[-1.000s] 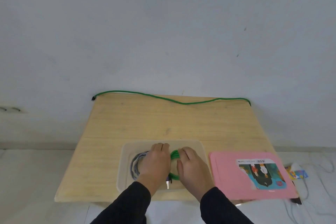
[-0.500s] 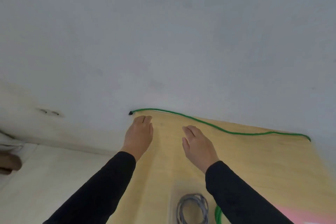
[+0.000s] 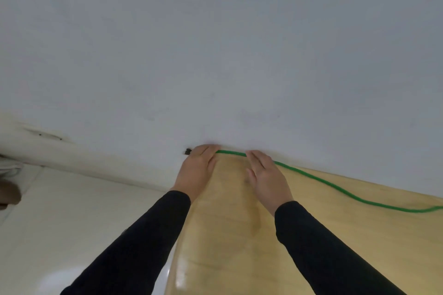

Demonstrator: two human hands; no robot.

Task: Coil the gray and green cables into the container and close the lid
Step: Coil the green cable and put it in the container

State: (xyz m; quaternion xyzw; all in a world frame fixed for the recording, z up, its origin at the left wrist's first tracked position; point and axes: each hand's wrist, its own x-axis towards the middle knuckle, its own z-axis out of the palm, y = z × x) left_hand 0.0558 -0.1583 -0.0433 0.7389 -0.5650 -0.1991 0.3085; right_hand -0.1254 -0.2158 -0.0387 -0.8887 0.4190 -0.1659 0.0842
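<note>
Head view: both arms in black sleeves (image 3: 148, 230) reach to the far edge of the wooden table (image 3: 239, 235), where it meets the white wall (image 3: 215, 43). The green cable (image 3: 318, 181) runs along that edge and trails off to the right. The left hand (image 3: 197, 169) lies palm down over the cable near its dark plug (image 3: 188, 151) (the plug pokes out just left of the fingertips); fingers are extended and close together, and whether they grip cannot be told. The right hand (image 3: 267, 176) is flat, fingers straight, fingertips at the cable, likewise not clearly gripping.
</note>
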